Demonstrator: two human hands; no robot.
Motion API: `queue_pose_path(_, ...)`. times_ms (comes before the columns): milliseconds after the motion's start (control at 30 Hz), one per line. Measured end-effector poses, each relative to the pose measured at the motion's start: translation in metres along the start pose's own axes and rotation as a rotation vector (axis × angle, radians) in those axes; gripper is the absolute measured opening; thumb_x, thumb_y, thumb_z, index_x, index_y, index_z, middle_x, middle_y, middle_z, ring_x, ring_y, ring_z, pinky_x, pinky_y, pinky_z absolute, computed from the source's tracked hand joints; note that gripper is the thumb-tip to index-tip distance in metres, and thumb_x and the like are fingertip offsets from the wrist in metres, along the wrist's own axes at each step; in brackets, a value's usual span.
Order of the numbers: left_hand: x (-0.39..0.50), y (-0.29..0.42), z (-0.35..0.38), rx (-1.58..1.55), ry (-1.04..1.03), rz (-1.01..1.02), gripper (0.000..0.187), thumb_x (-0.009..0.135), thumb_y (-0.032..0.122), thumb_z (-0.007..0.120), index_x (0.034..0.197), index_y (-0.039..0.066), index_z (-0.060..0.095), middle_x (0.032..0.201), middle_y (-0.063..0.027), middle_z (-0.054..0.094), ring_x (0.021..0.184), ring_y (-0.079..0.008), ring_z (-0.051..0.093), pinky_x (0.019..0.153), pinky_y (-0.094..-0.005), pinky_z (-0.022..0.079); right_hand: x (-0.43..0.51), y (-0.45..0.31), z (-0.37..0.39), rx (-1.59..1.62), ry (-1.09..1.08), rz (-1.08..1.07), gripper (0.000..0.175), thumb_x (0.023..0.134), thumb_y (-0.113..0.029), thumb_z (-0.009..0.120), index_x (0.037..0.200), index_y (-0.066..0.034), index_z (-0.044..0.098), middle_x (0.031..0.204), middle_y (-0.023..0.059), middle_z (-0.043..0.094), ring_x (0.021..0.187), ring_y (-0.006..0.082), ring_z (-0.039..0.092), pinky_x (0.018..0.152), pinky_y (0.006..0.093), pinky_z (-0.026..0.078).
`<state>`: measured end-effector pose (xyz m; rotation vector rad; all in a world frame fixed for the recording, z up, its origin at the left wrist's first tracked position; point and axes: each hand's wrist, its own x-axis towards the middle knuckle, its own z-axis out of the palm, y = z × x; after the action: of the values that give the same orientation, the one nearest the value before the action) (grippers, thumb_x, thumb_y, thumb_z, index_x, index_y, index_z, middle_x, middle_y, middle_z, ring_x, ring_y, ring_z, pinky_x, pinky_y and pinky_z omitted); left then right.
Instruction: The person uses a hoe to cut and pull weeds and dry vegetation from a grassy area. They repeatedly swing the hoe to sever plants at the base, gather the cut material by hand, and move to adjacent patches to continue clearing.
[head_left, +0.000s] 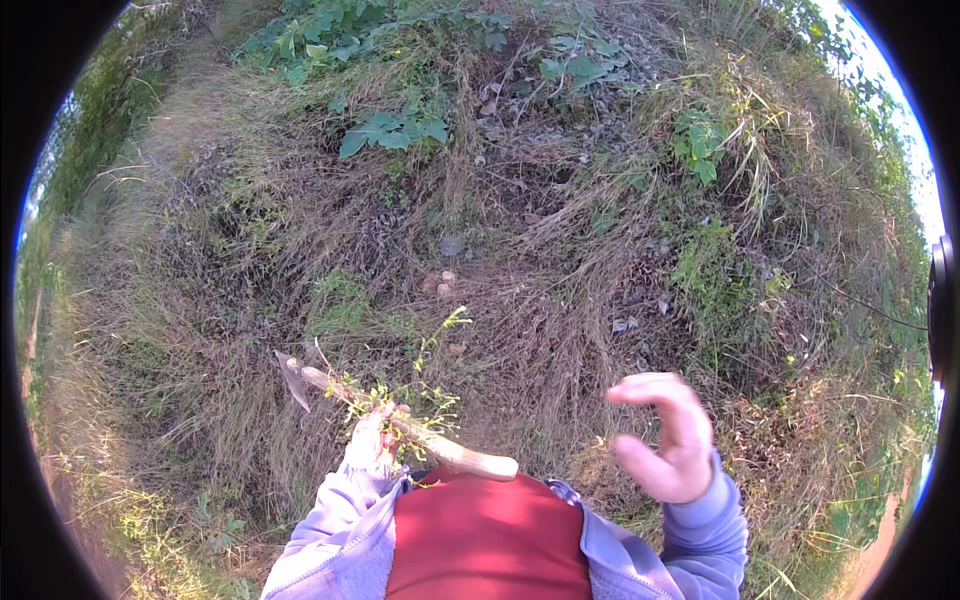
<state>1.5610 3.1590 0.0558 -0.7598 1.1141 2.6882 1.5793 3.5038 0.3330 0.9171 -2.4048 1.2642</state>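
Observation:
My left hand (379, 435) is closed around the wooden handle of a small axe-like tool (472, 459), together with some leafy green sprigs (435, 401). The handle slants across my front, its pale butt end near my red shirt. At the far left end sits a thin metal blade (292, 381); whether it is a hatchet or a hoe I cannot tell. To the right, my right hand (667, 439) is raised above the dry grass, thumb and curved fingers apart, holding nothing. It looks slightly blurred.
Matted dry grass (525, 315) covers the ground ahead. A few small stones (445, 282) lie in the middle. Broad green leaves (394, 131) grow farther up, and pale scraps (624, 325) lie right of centre. A thin dark stem (862, 302) arches at the right.

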Motion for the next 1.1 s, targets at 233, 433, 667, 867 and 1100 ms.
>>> queue_pose_path(233, 0.021, -0.019, 0.061, 0.310, -0.115, 0.057, 0.025, 0.090, 0.027, 0.060, 0.092, 0.002, 0.064, 0.076, -0.0024, 0.061, 0.042, -0.0028, 0.035, 0.033, -0.0160, 0.025, -0.078, 0.123, 0.124, 0.215, -0.515, 0.593, 0.060, 0.085, -0.039, 0.063, 0.127, 0.0014, 0.049, 0.121, 0.0198, 0.058, 0.113, 0.0289, 0.056, 0.096, 0.0381, 0.044)
queue_pose_path(433, 0.052, -0.064, 0.079, 0.231, -0.280, 0.082, 0.018, 0.089, 0.015, 0.061, 0.103, 0.004, 0.057, 0.084, -0.0123, 0.067, 0.075, -0.0187, 0.065, 0.065, -0.0301, 0.052, -0.103, 0.141, 0.113, 0.301, -0.595, 0.675, 0.045, 0.086, -0.040, 0.060, 0.115, -0.0050, 0.056, 0.094, 0.0173, 0.065, 0.090, 0.0295, 0.064, 0.080, 0.0396, 0.047)
queue_pose_path(667, 0.046, -0.085, 0.110, 0.217, -0.355, 0.055, 0.020, 0.087, 0.001, 0.057, 0.104, 0.005, 0.048, 0.083, -0.0080, 0.060, 0.078, -0.0227, 0.063, 0.059, -0.0336, 0.052, -0.116, 0.161, 0.109, 0.323, -0.599, 0.718, 0.046, 0.085, -0.038, 0.060, 0.116, -0.0041, 0.055, 0.099, 0.0171, 0.065, 0.094, 0.0281, 0.063, 0.083, 0.0373, 0.047)
queue_pose_path(867, 0.053, -0.075, 0.114, 0.425, -0.195, -0.070, 0.020, 0.085, 0.014, 0.065, 0.099, 0.008, 0.053, 0.085, -0.0036, 0.060, 0.073, -0.0166, 0.058, 0.061, -0.0312, 0.049, -0.116, 0.174, 0.112, 0.352, -0.583, 0.780, 0.047, 0.085, -0.039, 0.062, 0.118, -0.0064, 0.054, 0.095, 0.0169, 0.065, 0.091, 0.0279, 0.064, 0.079, 0.0374, 0.047)
queue_pose_path(1100, 0.097, -0.086, 0.113, 0.428, -0.253, -0.104, 0.009, 0.089, 0.015, 0.061, 0.093, 0.009, 0.055, 0.079, -0.0044, 0.062, 0.067, -0.0152, 0.058, 0.051, -0.0300, 0.045, -0.098, 0.207, 0.108, 0.368, -0.632, 0.867, 0.049, 0.087, -0.041, 0.062, 0.124, -0.0095, 0.054, 0.096, 0.0145, 0.065, 0.091, 0.0235, 0.063, 0.081, 0.0347, 0.048)
